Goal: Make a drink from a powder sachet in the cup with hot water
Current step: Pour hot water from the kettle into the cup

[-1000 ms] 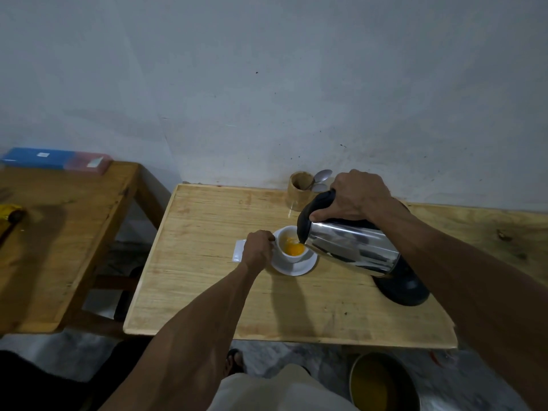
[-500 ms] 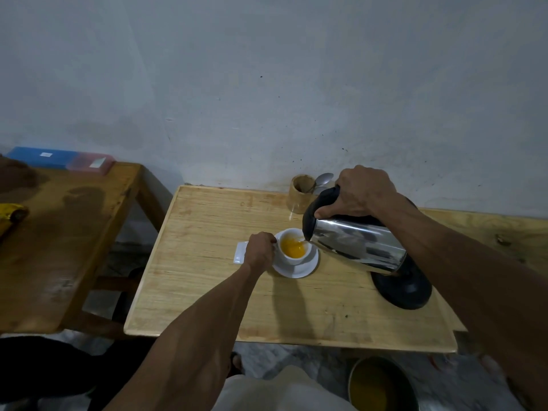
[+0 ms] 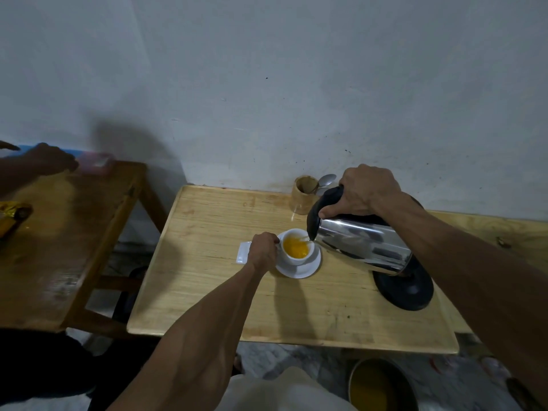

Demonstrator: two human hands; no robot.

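Hands: your left hand [image 3: 262, 252] grips the cup [image 3: 297, 247]; your right hand [image 3: 366, 189] clasps the tilted kettle [image 3: 360, 243].
Progress: powder in, water pouring; you must stir next.

cup [image 3: 297, 247] on saucer [image 3: 299, 269] | kettle [image 3: 360, 241] right (tilted) | base [image 3: 404, 289] right

— What can't you make out here?

— The cup's [image 3: 297, 247] handle: the left hand [image 3: 262, 253] covers it. The white sachet [image 3: 243, 253] is half hidden behind that hand too.

— And by the wall?

— The spoon [image 3: 326, 180] shows only its bowl; the kettle [image 3: 363, 243] and right hand [image 3: 366, 189] hide the rest. The kettle also hides part of its black base [image 3: 404, 290].

— The edges?

— Another person's hand [image 3: 52, 158], far left, is blurred, its arm cut off. The round container [image 3: 382, 384] below is cropped.
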